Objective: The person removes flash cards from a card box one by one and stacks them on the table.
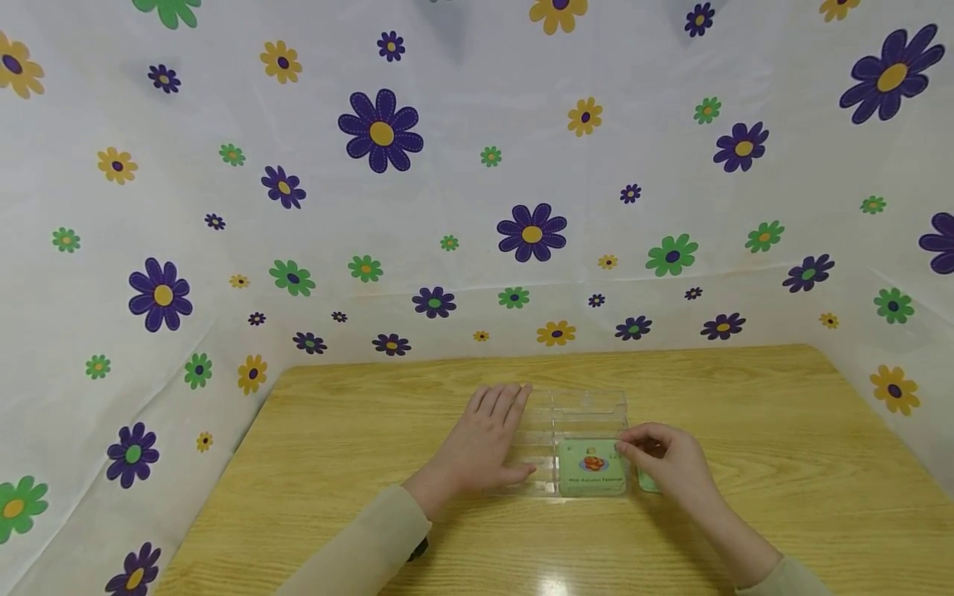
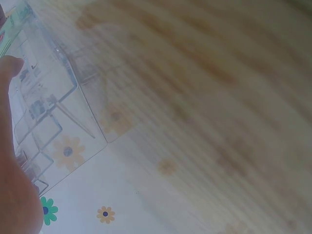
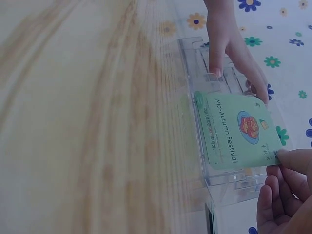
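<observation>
A clear plastic box with compartments [image 1: 589, 402] sits on the table in front of the person. Over its near right compartment is a green card [image 1: 594, 478] printed "Mid-Autumn Festival" with a plate of food. The right hand [image 1: 674, 463] pinches this card at one corner between thumb and fingers, plain in the right wrist view, where the card [image 3: 226, 129] tilts above the box. On the left side of the box rests the left hand [image 1: 477, 451], fingers extended forward and thumb out to the right. Part of another green piece [image 1: 648, 482] shows beneath the right hand; the rest is hidden.
The wood-grain table [image 1: 358, 447] extends around the box on all sides. White cloth [image 1: 462, 199] with purple, yellow and green flowers hangs behind it and at both sides. Something dark [image 1: 419, 550] shows by the left cuff.
</observation>
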Action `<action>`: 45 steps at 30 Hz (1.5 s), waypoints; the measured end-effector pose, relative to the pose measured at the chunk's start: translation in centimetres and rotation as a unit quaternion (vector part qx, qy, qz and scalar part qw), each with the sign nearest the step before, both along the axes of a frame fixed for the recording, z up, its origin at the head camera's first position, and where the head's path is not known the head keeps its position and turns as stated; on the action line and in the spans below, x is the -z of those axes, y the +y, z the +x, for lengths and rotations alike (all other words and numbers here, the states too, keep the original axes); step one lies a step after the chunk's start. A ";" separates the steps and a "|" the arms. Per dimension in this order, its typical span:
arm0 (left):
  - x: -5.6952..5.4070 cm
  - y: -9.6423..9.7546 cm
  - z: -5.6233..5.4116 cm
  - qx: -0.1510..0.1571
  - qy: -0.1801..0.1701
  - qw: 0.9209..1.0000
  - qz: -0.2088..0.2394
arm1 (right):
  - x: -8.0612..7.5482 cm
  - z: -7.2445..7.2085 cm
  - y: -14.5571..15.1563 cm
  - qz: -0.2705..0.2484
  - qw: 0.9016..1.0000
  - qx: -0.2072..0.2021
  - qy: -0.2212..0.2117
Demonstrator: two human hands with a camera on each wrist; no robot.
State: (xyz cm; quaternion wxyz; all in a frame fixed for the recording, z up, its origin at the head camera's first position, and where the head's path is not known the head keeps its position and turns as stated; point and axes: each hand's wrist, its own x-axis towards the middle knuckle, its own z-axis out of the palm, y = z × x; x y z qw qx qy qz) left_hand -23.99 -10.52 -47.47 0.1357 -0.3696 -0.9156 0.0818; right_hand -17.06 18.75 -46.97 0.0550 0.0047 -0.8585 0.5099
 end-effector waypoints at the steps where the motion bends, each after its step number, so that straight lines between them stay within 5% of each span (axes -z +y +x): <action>1: 0.0 0.0 0.0 -0.001 -0.001 1.000 -0.001 | 0.0 0.0 0.0 0.000 1.000 0.000 0.000; 30: -0.3 -0.1 -0.1 0.008 0.015 1.000 0.005 | -0.2 0.1 0.4 -0.010 1.000 0.007 0.013; 45: -0.2 0.1 0.2 -0.007 -0.007 1.000 0.001 | -0.3 0.1 0.5 -0.015 0.999 0.011 0.044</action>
